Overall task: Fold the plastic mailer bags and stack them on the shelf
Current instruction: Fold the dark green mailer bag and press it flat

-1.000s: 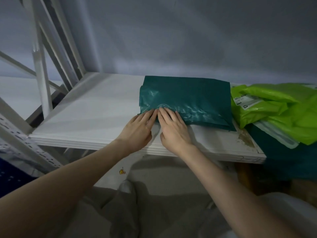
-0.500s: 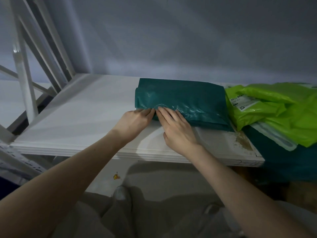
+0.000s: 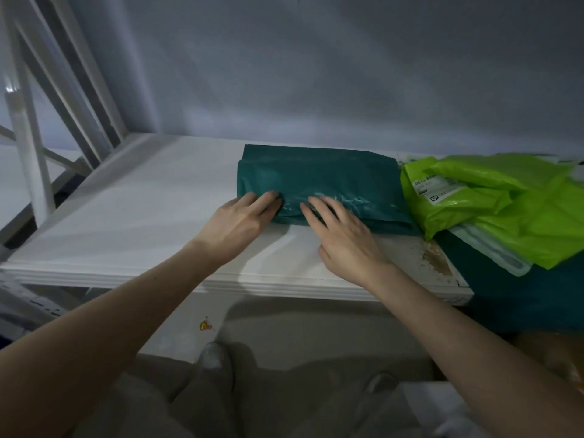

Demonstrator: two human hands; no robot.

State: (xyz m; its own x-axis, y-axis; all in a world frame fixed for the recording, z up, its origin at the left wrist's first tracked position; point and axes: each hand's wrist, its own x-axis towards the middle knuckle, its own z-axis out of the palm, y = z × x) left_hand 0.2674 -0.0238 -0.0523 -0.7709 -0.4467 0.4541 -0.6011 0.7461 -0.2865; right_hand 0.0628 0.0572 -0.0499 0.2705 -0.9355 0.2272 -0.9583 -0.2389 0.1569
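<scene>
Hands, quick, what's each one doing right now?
Left hand: open, straight fingers pressing the folded teal mailer bag.
Right hand: open, fingers flat on the same bag.

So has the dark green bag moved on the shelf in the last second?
Yes. The dark green bag slid back toward the wall, away from the shelf's front edge.
</scene>
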